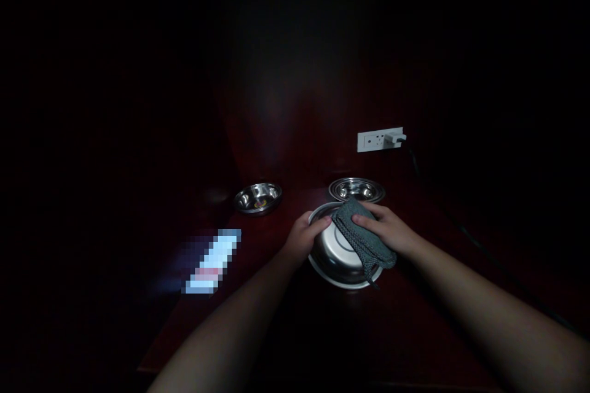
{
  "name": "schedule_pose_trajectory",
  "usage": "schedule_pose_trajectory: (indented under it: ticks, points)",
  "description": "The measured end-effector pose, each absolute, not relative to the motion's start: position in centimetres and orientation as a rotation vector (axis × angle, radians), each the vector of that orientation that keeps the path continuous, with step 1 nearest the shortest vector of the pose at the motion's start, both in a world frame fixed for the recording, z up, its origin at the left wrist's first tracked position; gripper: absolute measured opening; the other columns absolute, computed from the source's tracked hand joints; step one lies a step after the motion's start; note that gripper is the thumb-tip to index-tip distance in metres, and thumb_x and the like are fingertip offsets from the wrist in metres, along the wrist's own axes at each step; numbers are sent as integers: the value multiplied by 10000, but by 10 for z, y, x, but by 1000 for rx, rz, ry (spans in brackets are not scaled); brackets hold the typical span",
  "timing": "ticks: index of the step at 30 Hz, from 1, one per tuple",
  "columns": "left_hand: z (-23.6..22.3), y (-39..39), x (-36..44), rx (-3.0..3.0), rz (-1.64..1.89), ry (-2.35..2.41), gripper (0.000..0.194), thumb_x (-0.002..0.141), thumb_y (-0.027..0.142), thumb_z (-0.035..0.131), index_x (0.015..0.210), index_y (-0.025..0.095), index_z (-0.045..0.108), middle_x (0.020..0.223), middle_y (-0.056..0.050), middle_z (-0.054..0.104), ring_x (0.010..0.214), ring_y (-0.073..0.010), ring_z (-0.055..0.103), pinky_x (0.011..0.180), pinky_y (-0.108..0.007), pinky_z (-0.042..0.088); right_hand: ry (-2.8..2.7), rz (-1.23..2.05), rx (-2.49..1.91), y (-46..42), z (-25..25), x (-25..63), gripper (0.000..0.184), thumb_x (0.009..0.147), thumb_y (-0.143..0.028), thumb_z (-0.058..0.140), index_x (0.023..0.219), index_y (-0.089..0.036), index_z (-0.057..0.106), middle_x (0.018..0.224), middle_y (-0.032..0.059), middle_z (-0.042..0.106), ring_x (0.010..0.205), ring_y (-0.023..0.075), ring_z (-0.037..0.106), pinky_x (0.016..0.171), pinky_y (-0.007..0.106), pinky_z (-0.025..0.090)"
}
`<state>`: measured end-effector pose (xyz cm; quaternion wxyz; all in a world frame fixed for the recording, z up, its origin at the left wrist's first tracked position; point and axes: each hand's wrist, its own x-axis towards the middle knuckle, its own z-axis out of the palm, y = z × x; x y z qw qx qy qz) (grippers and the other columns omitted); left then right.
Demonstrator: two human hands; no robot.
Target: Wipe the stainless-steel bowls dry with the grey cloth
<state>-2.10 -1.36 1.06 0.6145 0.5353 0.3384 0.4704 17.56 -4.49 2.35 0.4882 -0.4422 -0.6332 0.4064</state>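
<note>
Gripping metal bowl at its left rim, left hand has the thumb over the edge; the other fingers are mostly hidden. Right hand is closed on grey-green cloth, thumb on top, cloth pressed against the bowl's upper right. Bowl is held over the dark red table, near side of the stacked metal dishes; can't tell if it touches the tabletop. Another metal bowl sits farther left, lit screen nearer on that side. Handling, judged: bowl light, stiff, smooth, maybe slippery, unlikely to break; best held by the rim. Cloth looks soft and floppy, best bunched in the palm. Bowl is round, no long axis, ringed face toward the camera. Cloth runs long from upper left to lower right, narrow end hanging at the lower rim.
</note>
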Motion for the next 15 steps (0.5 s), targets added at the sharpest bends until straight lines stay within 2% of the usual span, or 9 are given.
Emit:
schedule_pose_trajectory:
  ticks: [15]
  points:
    - [12, -16, -18, 1250, 1079, 795, 359, 633, 409, 716, 857, 137, 645, 802, -38, 659, 753, -167, 582, 764, -305, 427, -1585, 1020, -1072, -44, 23, 182, 447, 761, -428, 634, 1146, -202, 608, 1157, 60, 642, 974, 246, 628, 894, 421, 466]
